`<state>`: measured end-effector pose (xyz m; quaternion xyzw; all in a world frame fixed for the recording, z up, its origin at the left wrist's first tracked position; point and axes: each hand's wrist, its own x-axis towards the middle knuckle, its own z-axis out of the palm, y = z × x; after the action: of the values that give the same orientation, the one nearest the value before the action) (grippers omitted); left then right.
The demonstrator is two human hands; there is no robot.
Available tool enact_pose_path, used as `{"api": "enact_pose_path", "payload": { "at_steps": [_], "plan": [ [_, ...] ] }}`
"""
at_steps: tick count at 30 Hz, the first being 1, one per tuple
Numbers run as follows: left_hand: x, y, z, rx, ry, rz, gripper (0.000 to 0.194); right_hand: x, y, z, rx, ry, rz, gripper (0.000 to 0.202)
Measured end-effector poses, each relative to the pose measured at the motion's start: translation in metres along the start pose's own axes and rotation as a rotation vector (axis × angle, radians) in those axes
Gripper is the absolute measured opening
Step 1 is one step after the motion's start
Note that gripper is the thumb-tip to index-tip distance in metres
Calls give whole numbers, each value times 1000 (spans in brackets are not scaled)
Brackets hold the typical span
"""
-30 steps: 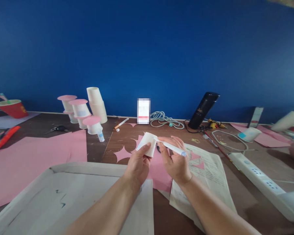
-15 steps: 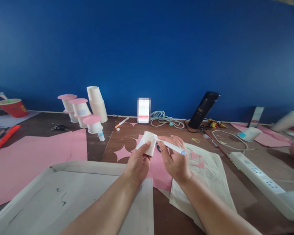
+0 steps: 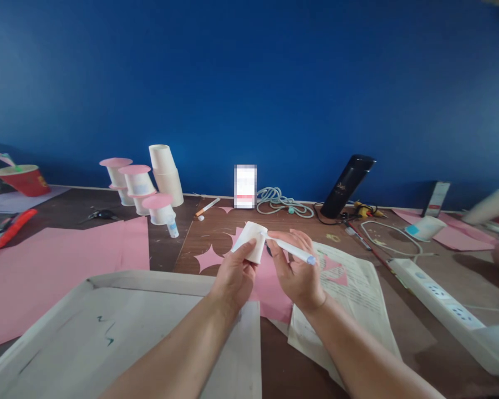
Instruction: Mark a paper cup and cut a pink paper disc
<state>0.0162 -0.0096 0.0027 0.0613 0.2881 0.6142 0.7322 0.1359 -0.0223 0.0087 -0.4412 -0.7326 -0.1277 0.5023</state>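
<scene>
A white paper cup [image 3: 254, 235] is held tilted in my left hand [image 3: 235, 276], the thumb pressed on its side. My right hand [image 3: 300, 271] grips a white marker [image 3: 290, 249] with a bluish end pointing away from the cup. The marker's other end meets the cup's side near the rim edge; any mark there is too small to make out. Pink paper [image 3: 272, 293] with cut-out curves lies under both hands. To the left stand several white cups with pink paper discs [image 3: 135, 169] on them, and a taller stack of white cups [image 3: 166, 180].
A white tray-like box lid [image 3: 149, 327] lies front left, beside a large pink sheet [image 3: 66, 277]. Newsprint [image 3: 357, 288] and a power strip [image 3: 444, 305] are on the right. A phone [image 3: 245, 187], coiled cable [image 3: 283, 202] and black bottle [image 3: 347, 185] stand along the wall.
The view has shifted very slightly. Both hands keep the same hold on the cup and the marker, with hardly any visible movement.
</scene>
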Motion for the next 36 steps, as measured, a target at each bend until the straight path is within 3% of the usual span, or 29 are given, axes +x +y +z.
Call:
{"api": "enact_pose_path", "payload": {
  "at_steps": [36],
  "plan": [
    [-2, 1, 1, 36, -53, 24, 11, -1, -6, -1, 38, -41, 1, 15]
  ]
}}
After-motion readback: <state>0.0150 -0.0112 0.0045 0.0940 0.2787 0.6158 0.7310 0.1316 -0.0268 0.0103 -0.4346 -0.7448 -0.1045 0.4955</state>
